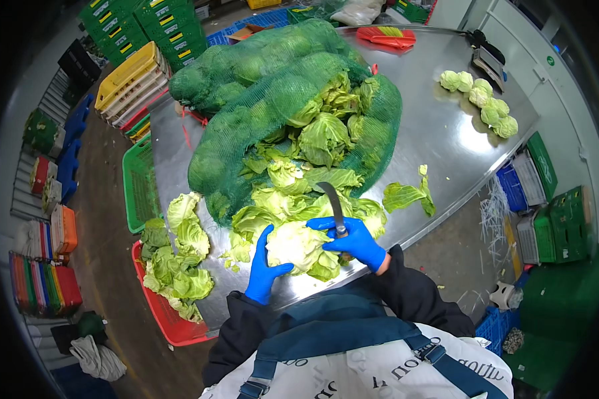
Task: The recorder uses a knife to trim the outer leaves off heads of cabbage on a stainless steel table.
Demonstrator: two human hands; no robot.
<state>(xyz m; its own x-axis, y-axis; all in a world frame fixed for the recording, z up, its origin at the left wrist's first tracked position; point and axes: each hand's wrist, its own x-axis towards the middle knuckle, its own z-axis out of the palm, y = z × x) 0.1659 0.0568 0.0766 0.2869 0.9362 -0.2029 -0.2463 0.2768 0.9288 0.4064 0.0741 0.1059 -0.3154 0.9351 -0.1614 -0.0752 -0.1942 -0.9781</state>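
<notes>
A pale green cabbage head (297, 249) lies at the near edge of the steel table, between my blue-gloved hands. My left hand (265, 267) cups its left side, thumb and fingers spread around it. In my right hand (355, 243) is a curved knife (333, 204), its dark blade pointing up and away from me; the fingers of that hand also touch the cabbage's right side. Loose cabbage leaves (279, 202) are heaped just beyond. Behind them, an opened green mesh sack (249, 129) spills more cabbages, among them a leafy one (324, 139).
A second full mesh sack (264, 60) lies farther back. Trimmed cabbages (491, 112) line the right side of the steel table (429, 124), near a scale (488, 67). A red dustpan (387, 39) sits at the back. Leaves fill a red crate (164, 319) at left, by a green crate (135, 184).
</notes>
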